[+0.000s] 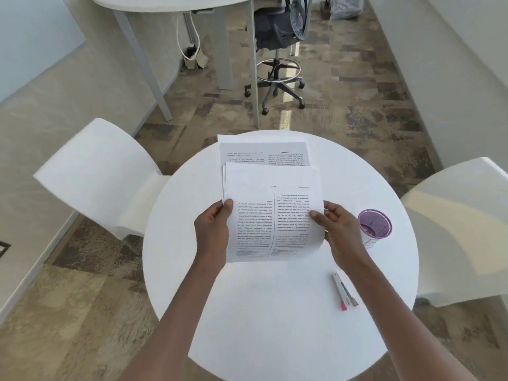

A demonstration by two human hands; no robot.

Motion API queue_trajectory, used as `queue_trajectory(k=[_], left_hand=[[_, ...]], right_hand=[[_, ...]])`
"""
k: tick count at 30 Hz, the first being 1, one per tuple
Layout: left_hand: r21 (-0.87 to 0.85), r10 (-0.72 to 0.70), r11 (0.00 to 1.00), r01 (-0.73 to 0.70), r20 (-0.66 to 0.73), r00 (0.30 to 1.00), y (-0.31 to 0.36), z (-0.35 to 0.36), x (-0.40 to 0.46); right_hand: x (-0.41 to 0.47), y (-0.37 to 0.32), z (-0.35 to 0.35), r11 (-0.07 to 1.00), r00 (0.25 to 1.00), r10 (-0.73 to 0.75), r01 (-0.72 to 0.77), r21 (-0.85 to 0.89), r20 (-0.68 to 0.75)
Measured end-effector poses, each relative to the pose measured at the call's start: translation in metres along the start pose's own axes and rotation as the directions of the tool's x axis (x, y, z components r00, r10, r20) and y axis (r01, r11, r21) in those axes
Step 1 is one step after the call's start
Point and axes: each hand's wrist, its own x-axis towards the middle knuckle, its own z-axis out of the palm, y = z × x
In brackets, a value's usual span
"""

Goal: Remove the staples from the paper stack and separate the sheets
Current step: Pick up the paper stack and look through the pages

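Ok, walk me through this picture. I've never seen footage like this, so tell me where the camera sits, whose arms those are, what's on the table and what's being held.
There is no machine here. The camera is worn on a person's head and looks forward and down, so the two bare arms reaching in from the bottom are that person's own.

The left hand and right hand hold a few printed sheets by the side edges, thumbs on top. The print faces away from the wearer, so it looks upside down.

Below is a round white table. At its far edge lie more loose printed pages. To the right stands a purple-rimmed cup, and nearer the wearer lies a small white and red tool, possibly the staple remover, though it is too small to be sure.

White chairs stand on both sides.
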Motion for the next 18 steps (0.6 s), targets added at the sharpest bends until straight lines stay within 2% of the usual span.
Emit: queue_trajectory(k=[6, 10, 18], left_hand=[[-0.138, 0.115, 0.986, -0.088, 0.195, 0.974, 0.067, 0.007, -0.021], [-0.179, 0.213, 0.969, -0.169, 0.265, 0.940, 0.094, 0.014, -0.025], [-0.176, 0.325, 0.941, -0.291, 0.216, 0.921, 0.112, 0.020, -0.024]], right_hand=[[-0.013, -0.071, 0.004, 0.981, 0.979, -0.190, 0.185, 0.064, 0.078], [-0.014, -0.100, 0.009, 0.962, 0.957, -0.273, 0.270, 0.045, 0.095], [-0.007, -0.118, 0.014, 0.943, 0.927, -0.321, 0.331, -0.021, 0.196]])
